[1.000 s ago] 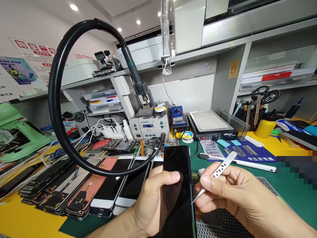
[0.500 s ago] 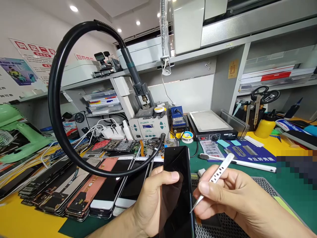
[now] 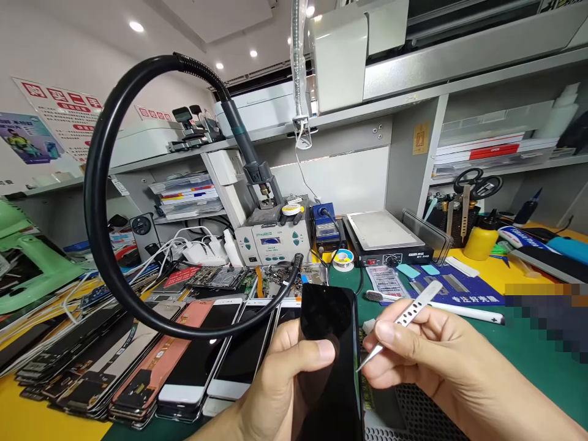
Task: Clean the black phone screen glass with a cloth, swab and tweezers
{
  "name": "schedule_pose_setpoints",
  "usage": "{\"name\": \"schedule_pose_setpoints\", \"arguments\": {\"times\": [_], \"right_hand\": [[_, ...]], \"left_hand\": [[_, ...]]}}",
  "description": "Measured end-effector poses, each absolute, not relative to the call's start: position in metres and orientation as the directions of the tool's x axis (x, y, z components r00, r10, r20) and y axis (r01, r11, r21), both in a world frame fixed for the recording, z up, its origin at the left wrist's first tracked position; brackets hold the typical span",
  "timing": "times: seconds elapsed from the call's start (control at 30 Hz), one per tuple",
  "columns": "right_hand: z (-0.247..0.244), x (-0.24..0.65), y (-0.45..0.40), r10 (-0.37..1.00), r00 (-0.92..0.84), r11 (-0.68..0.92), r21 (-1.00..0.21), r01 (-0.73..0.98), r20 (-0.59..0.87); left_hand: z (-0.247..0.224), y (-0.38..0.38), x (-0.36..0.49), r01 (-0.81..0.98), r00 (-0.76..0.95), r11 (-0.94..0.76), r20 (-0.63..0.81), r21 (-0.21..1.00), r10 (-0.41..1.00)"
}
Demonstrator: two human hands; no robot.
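A black smartphone (image 3: 328, 380) stands tilted toward me, its dark screen facing me. Gripping it from the left is my left hand (image 3: 280, 380), thumb across the screen and the other fingers behind. My right hand (image 3: 413, 349) pinches a pair of silver tweezers (image 3: 408, 315) with a row of holes. The tweezers' tips are at the phone's right edge; whether they touch it I cannot tell. Below my right hand, a perforated grey mat (image 3: 425, 407) lies on the green work mat (image 3: 519, 349).
Stacked phone screens (image 3: 105, 367) fill the left side. Behind the phone stands a hot-air station (image 3: 271, 242), its black hose (image 3: 92, 202) looping over the bench. A heating plate (image 3: 386, 229), a toothbrush (image 3: 463, 312) and a yellow bottle (image 3: 480, 242) sit to the right.
My view has shifted slightly, so the background sits lower and further left. The tweezers' tips have moved up along the phone's right edge. Both hands keep their holds.
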State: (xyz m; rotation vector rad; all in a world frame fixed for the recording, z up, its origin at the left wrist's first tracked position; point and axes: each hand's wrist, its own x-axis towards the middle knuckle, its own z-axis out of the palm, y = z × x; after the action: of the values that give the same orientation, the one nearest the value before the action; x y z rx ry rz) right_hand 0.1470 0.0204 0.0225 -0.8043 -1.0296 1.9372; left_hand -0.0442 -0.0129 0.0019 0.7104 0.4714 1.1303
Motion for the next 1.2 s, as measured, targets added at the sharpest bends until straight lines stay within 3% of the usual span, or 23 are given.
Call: {"name": "schedule_pose_setpoints", "arguments": {"times": [0.43,0.73,0.83,0.97,1.2], "right_hand": [[0.031,0.150,0.020,0.882,-0.445,-0.340,-0.865,-0.369,-0.157],[0.029,0.155,0.023,0.892,-0.424,-0.337,-0.858,-0.389,-0.158],[0.032,0.157,0.027,0.942,-0.311,-0.265,-0.849,-0.458,-0.126],[0.036,0.161,0.035,0.998,-0.045,-0.057,-0.834,-0.549,-0.038],[0.030,0.161,0.041,0.995,-0.093,-0.003,-0.877,-0.480,0.047]], "left_hand": [[0.001,-0.018,-0.040,-0.597,0.334,0.251,-0.048,0.762,0.941],[0.009,-0.015,-0.035,-0.605,0.372,0.219,0.028,0.766,0.928],[0.010,-0.015,-0.034,-0.586,0.369,0.223,0.011,0.779,0.929],[0.007,-0.015,-0.036,-0.559,0.326,0.254,-0.072,0.790,0.943],[0.011,-0.016,-0.038,-0.437,0.231,0.209,-0.115,0.875,0.966]]}}
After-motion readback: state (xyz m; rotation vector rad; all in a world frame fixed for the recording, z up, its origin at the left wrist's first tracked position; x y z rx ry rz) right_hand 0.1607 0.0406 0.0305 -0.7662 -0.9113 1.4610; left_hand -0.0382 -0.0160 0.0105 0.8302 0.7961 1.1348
